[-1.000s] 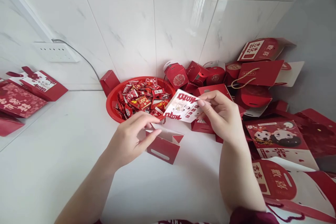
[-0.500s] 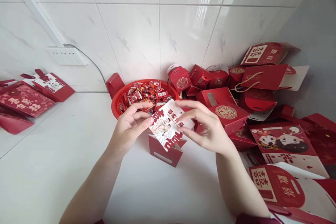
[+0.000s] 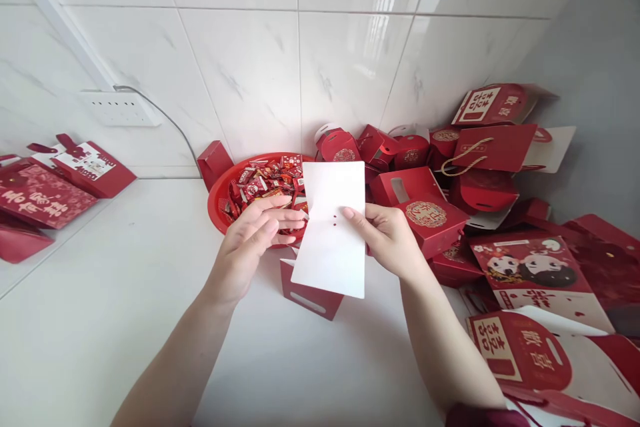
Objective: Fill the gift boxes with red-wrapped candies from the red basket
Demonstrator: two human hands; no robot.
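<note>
My right hand [image 3: 390, 240] pinches a white card [image 3: 333, 253] by its right edge, thumb in front. The card stands upright, its blank side towards me, with two small red spots or holes near the middle. My left hand [image 3: 245, 247] is beside the card's left edge, fingers spread and holding nothing; whether a fingertip touches the card I cannot tell. Behind and below the card, a red gift box [image 3: 311, 297] with a long slot rests on the white table, partly hidden. Beyond my left hand is a red plastic basket [image 3: 216, 205] of wrapped candies [image 3: 255, 188].
Red gift boxes [image 3: 433, 213] are piled along the right side, with flattened patterned ones [image 3: 537, 263] nearer me. Several red boxes [image 3: 45, 197] stand at the far left. A tiled wall carries a socket strip [image 3: 120, 109] with a cable.
The card has turned from its printed front to its blank side and opened out taller. My left hand has let go of it; my right hand now grips its right edge.
</note>
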